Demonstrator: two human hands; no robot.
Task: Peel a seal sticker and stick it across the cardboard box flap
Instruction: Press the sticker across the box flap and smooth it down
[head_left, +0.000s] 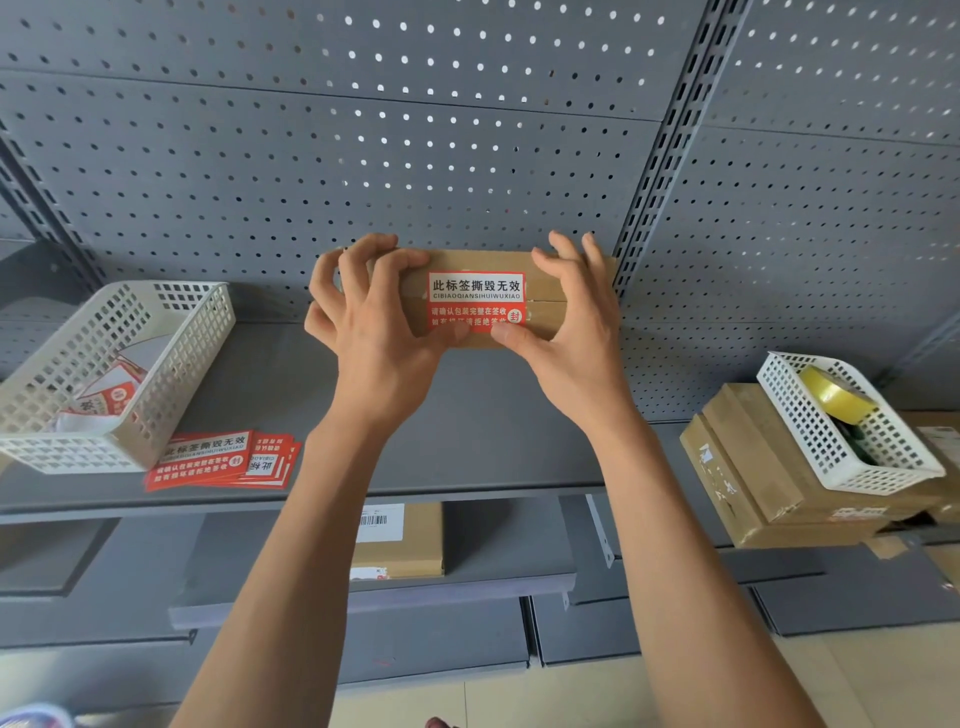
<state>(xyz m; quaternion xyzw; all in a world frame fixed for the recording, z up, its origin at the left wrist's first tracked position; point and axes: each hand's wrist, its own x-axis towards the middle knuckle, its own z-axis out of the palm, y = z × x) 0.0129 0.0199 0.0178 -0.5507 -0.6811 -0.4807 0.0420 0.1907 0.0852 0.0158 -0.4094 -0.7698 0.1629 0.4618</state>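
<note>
Both hands clasp a cardboard box (545, 288) — left hand (371, 317) and right hand (563, 319) flanking the red seal sticker (475, 301), thumbs pressing its lower edge across the flap seam.

Box (550, 283) ends covered by left hand (363, 317) and right hand (566, 322); sticker (475, 301) bottom edge hidden under both thumbs.

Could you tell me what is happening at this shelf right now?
A person is sealing a cardboard box on a grey shelf. A red and white sticker already lies across the flap seam. The left hand and right hand hold the box ends while both thumbs press the sticker's lower edge. More stickers lie beside a basket on the left.
</note>
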